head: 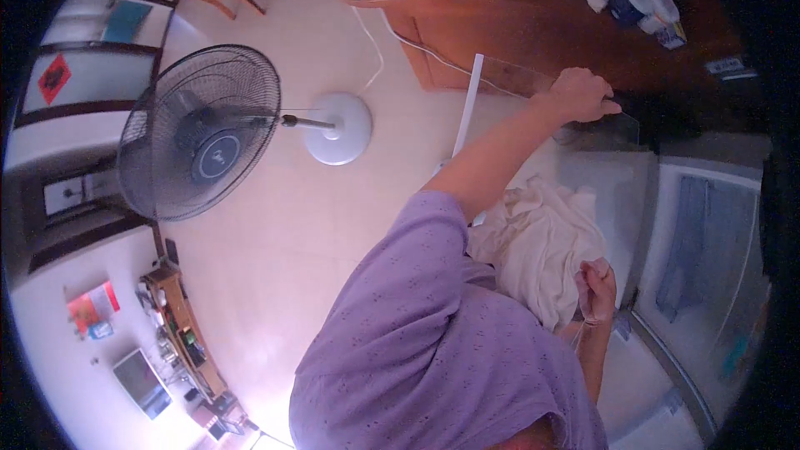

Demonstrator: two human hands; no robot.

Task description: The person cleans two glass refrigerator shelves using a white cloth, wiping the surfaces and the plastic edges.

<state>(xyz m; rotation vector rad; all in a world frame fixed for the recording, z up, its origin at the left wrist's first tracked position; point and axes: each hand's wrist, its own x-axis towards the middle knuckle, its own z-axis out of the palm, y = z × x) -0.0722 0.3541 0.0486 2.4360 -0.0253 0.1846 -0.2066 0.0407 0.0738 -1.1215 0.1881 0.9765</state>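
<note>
My left hand [578, 97] reaches out over a clear see-through panel [600, 162] with a white edge strip [469, 103]. Its fingers curl over the panel's far edge. A crumpled cream cloth [537, 244] is bunched up between my arms, close in front of my purple shirt [431, 325]. My right hand [598, 294] is beside the cloth, its fingers bent around a thin pale piece of cloth; whether this joins the bundle I cannot tell. A thin white cord [581, 331] shows near the right wrist.
A pedestal fan [200, 131] stands on the tiled floor [275, 275], on a round base [337, 128]. A wooden cabinet [500, 25] bears bags and containers. A white cable [431, 53] runs beside it. A framed glass door [700, 250] lies at the right.
</note>
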